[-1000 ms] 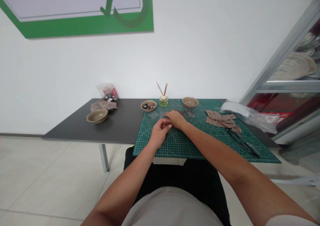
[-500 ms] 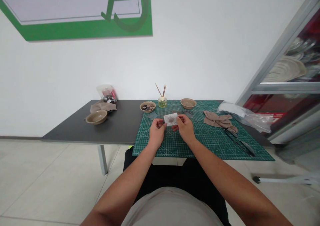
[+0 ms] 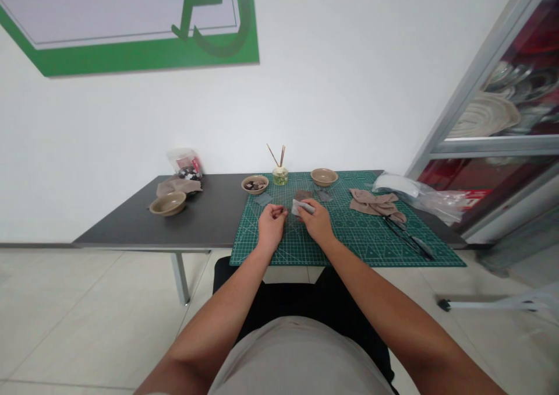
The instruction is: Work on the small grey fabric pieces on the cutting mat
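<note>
In my right hand is a small whitish sheet, pinched between thumb and fingers and seen partly edge-on; whether it is paper or cloth I cannot tell. My left hand is closed in a pinch just left of the sheet, apart from it, with something small and dark at its fingertips. Both hands are over the green cutting mat. Just beyond them lie a flat brown piece, a thin grey piece to the left and dark grey pieces to the right.
A bowl of dark bits, a reed diffuser and another bowl line the back. Rightward lie a brown cloth, a black-handled tool and clear plastic bags. Leftward are a bowl, a cloth and a bag.
My left hand has come away from the sheet. My right hand keeps hold of it and has turned it, so less of its printed face shows. The view has shifted slightly.
</note>
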Demonstrator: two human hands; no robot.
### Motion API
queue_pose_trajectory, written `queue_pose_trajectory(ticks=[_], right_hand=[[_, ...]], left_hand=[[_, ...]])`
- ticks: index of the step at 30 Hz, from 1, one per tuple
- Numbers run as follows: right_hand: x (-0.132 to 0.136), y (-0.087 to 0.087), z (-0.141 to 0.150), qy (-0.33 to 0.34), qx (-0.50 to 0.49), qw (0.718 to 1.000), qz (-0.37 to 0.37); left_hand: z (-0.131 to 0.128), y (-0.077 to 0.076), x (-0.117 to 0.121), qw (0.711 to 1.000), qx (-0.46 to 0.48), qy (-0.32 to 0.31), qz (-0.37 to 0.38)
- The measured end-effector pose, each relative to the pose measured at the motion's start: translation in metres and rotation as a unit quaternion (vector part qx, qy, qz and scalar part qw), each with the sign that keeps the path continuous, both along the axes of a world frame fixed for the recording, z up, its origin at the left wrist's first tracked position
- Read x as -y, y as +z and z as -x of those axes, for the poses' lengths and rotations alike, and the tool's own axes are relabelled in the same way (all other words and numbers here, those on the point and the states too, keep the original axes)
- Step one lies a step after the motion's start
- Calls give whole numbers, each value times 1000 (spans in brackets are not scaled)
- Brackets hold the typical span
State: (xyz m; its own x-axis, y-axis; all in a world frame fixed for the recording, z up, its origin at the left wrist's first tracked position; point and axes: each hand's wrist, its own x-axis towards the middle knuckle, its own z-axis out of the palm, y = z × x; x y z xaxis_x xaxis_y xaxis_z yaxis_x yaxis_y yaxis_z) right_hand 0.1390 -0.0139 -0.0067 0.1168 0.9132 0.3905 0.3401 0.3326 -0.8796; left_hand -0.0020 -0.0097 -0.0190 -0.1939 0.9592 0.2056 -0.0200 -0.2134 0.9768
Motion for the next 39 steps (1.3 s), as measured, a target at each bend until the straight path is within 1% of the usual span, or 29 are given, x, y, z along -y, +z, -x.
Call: queue_pose_trajectory(ticks=[2,5,8,12,15,18,25,29,34,37,39], right_hand=[[3,1,1,-5,78,996,-45],[8,2,5,51,165,981,-86],[11,0,7,76,206,971,-96],[11,-3,8,96,242,960,-108],[10,-5,8,72,265,956,-104],[11,-4,8,39,293,951,-89],[16,-3,9,68,360,922,-124],[16,-4,10,41,360,925,-115],[17,-4,11,44,381,916,-121],[17,-3,12,26,375,920,-110],[17,-3,12,21,374,920,-111]], left_hand=[[0,1,0,1000,-4,-8,11],[2,2,2,1000,-16,-11,6],[3,5,4,1000,-16,-9,-6],[2,8,6,1000,-28,-7,1],[2,7,6,1000,-3,-16,7],[2,5,4,1000,20,-10,13],[0,10,9,1000,11,-8,-20],[0,9,10,1000,11,-16,-16],[1,8,9,999,-21,-21,-16],[0,10,10,999,-12,-31,3],[0,12,12,999,-26,-26,9]])
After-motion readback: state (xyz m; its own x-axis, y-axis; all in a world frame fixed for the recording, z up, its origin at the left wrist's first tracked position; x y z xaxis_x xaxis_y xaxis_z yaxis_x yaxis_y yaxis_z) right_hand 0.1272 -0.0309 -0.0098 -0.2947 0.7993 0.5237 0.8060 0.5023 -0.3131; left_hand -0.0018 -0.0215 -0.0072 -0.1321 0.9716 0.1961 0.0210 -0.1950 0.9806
